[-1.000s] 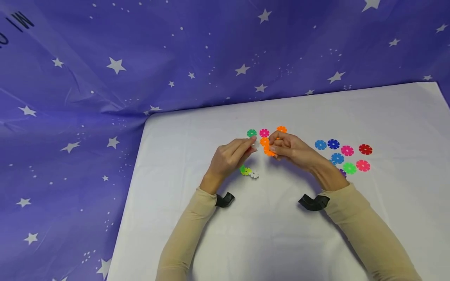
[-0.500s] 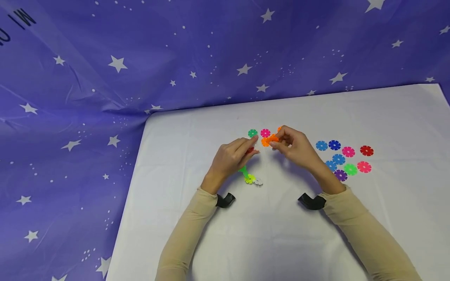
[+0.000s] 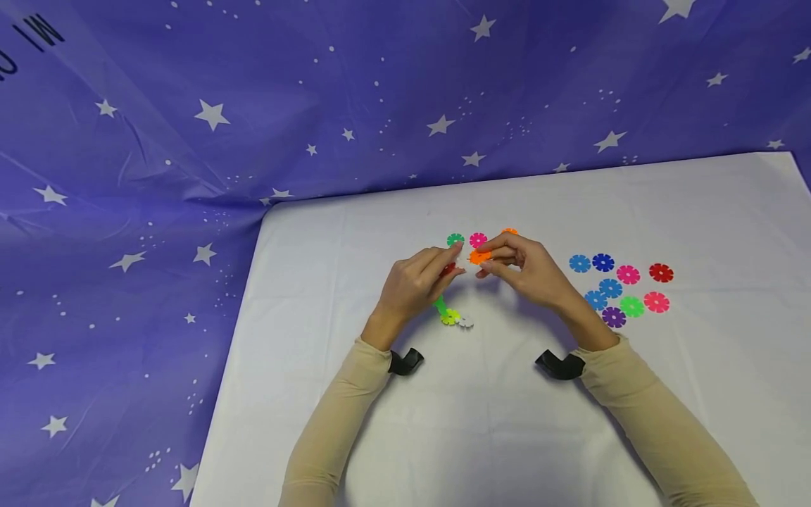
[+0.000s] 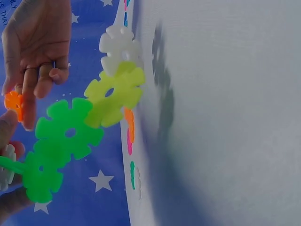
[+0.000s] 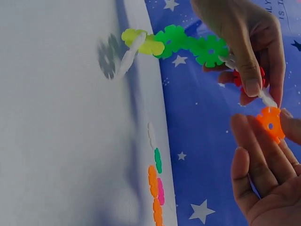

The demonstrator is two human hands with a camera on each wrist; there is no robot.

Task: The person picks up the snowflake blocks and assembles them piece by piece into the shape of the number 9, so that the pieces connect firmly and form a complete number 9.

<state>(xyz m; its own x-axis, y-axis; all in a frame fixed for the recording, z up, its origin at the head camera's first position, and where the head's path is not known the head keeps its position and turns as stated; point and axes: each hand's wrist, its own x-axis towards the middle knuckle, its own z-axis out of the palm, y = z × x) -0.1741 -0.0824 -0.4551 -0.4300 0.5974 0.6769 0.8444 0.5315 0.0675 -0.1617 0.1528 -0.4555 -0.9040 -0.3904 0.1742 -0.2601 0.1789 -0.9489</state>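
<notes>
From left to right: my left hand (image 3: 415, 285) pinches the red disc (image 5: 239, 81) of a chain whose green discs (image 5: 174, 38), yellow-green disc (image 3: 449, 320) and white end disc (image 3: 465, 323) dangle between four and five o'clock. At its two o'clock, a white link (image 5: 268, 99) juts toward the orange notched disc (image 5: 271, 119), pinched between thumb and fingers of my right hand (image 3: 529, 271). That orange disc has just come leftward, bringing the joining work, I judge, to edge against edge; whether slots engage, I cannot tell. Loose discs (image 3: 614, 290) lie past my right hand, between three and four o'clock.
</notes>
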